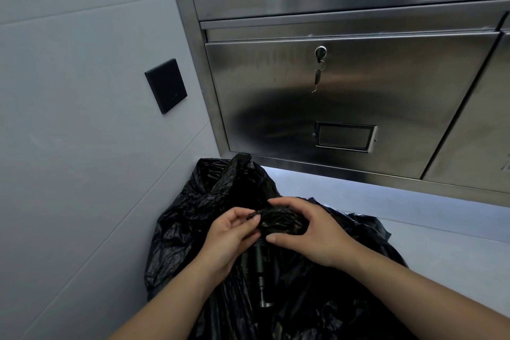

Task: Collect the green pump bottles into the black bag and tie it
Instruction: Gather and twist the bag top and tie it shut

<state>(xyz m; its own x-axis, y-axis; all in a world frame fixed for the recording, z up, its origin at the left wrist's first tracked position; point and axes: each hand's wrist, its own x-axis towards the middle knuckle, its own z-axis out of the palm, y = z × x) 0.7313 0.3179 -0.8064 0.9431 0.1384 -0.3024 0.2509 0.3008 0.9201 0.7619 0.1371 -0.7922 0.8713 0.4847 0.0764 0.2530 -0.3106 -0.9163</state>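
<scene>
The black bag (193, 218) lies crumpled on a pale counter in the corner by the wall. Both hands meet over its gathered top. My left hand (229, 240) pinches a twisted strip of the black plastic between thumb and fingers. My right hand (309, 232) curls round a bunched wad of the same plastic right next to it. Another flap of the bag stands up behind the hands. Below the hands, through a gap in the plastic, a dark pump bottle (262, 276) shows; its colour is hard to tell. Any other bottles are hidden inside the bag.
A stainless steel cabinet (345, 96) hangs over the counter (414, 218) behind the bag, with a key dangling in its lock (320, 63) and a label holder below. A black wall plate (165, 85) sits on the pale tiled wall at the left.
</scene>
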